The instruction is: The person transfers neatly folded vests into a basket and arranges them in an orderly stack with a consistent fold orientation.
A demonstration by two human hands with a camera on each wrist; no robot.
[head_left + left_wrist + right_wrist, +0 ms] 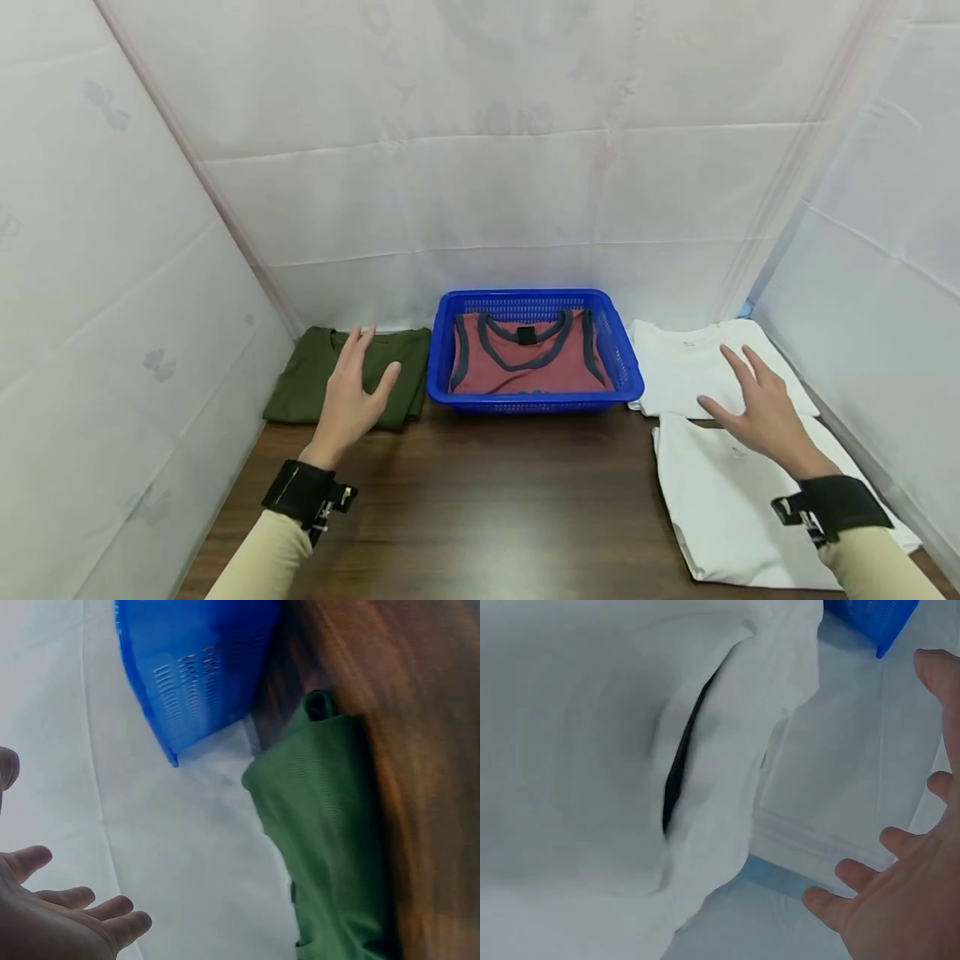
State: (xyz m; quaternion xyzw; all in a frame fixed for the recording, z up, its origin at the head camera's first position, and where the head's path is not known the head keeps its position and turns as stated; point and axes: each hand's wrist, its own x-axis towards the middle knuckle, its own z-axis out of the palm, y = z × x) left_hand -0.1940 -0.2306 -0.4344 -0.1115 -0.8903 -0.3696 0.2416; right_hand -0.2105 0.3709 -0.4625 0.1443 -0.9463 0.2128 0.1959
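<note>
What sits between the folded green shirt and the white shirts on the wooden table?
In the head view, a blue plastic basket holding a folded red tank top sits between the folded green shirt and the folded white shirts.

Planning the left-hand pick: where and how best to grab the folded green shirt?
Probably pinch the near folded edge of the green shirt, coming from the front over the bare wooden table. It lies flat, with the blue basket close on its right, and the open left hand hovers above it.
</note>
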